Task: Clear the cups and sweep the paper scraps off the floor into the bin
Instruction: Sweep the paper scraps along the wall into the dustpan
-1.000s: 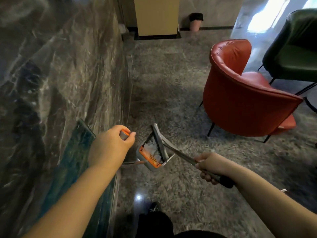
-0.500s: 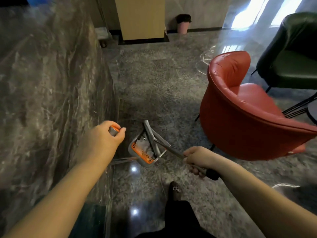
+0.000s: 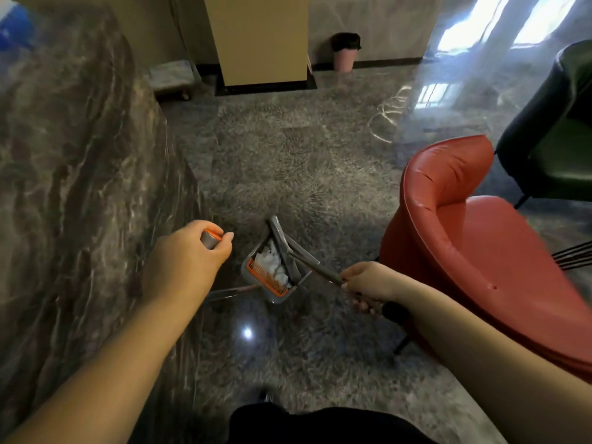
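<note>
Your left hand (image 3: 189, 264) grips the dustpan handle (image 3: 211, 239); your right hand (image 3: 368, 283) wraps the broom handle (image 3: 323, 273). Paper scraps (image 3: 272, 262) sit in the dustpan (image 3: 272, 274), light and likely to spill. Keep it level toward the far pink bin (image 3: 345, 52).

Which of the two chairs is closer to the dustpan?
The red chair, just right of the dustpan. The dark green chair stands farther back, at the right edge.
</note>
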Demonstrator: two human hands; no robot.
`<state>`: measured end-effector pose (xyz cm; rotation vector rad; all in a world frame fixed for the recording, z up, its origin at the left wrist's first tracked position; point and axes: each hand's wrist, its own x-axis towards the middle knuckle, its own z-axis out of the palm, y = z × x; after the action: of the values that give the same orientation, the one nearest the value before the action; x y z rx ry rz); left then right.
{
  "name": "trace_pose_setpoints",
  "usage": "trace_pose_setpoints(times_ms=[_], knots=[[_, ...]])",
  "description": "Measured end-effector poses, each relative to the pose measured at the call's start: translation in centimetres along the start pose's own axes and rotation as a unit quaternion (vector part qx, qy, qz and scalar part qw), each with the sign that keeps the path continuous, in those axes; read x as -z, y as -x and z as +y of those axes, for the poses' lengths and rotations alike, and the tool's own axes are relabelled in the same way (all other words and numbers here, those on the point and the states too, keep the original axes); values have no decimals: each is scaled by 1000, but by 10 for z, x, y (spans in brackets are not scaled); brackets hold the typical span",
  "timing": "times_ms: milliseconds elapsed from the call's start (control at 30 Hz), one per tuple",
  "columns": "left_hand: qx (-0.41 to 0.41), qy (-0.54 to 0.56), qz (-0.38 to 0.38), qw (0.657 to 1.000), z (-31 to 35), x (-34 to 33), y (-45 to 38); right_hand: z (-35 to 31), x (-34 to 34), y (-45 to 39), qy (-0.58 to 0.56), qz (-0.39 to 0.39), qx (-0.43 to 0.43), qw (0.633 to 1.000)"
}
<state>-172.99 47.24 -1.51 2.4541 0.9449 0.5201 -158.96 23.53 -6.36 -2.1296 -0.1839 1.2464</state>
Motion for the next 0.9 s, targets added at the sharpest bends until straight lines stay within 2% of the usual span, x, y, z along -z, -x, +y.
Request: trace_pose_setpoints(times_ms=[433, 767, 900], knots=[[-46, 2, -43, 998, 26, -86, -255, -122, 108, -174, -47, 39, -33, 998], [-94, -13, -63, 993, 83, -158, -430, -190, 211, -285, -92, 61, -44, 993], [-79, -34, -77, 993, 121, -204, -502, -209, 274, -343, -85, 58, -46, 994]])
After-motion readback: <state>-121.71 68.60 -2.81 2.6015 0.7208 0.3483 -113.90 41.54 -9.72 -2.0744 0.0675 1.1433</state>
